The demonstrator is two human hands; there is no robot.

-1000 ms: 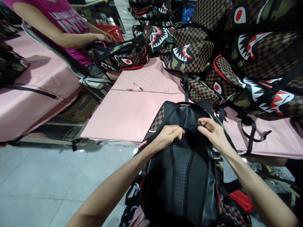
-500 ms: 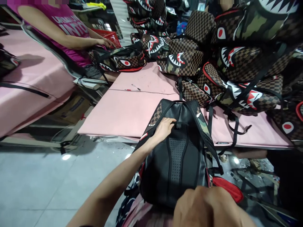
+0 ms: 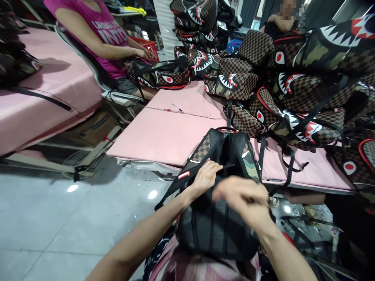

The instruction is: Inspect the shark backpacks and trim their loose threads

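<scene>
A black backpack [image 3: 202,226] leans upright between my lap and the table edge, its padded back panel facing me. Checkered and camouflage patches show beside its shoulder straps. My left hand [image 3: 207,174] is closed on the edge of the upper back panel, fingertips beside a small dark tab. Just right of it and nearer the camera, my right hand [image 3: 241,193] hovers over the panel with curled fingers, slightly blurred. Whatever it may hold is hidden. A dark opening gapes in the panel above my left fingers.
Several patterned backpacks [image 3: 234,86] with shark-teeth prints are heaped along the pink table [image 3: 152,136]. Two pens [image 3: 177,108] lie on it. Across the table sits a person in a pink shirt [image 3: 102,35], hands at another bag. A second person [image 3: 281,25] is behind the heap.
My right hand has moved up and away from the camera to beside my left hand. The upper back panel now gapes wider. The whole view has shifted slightly.
</scene>
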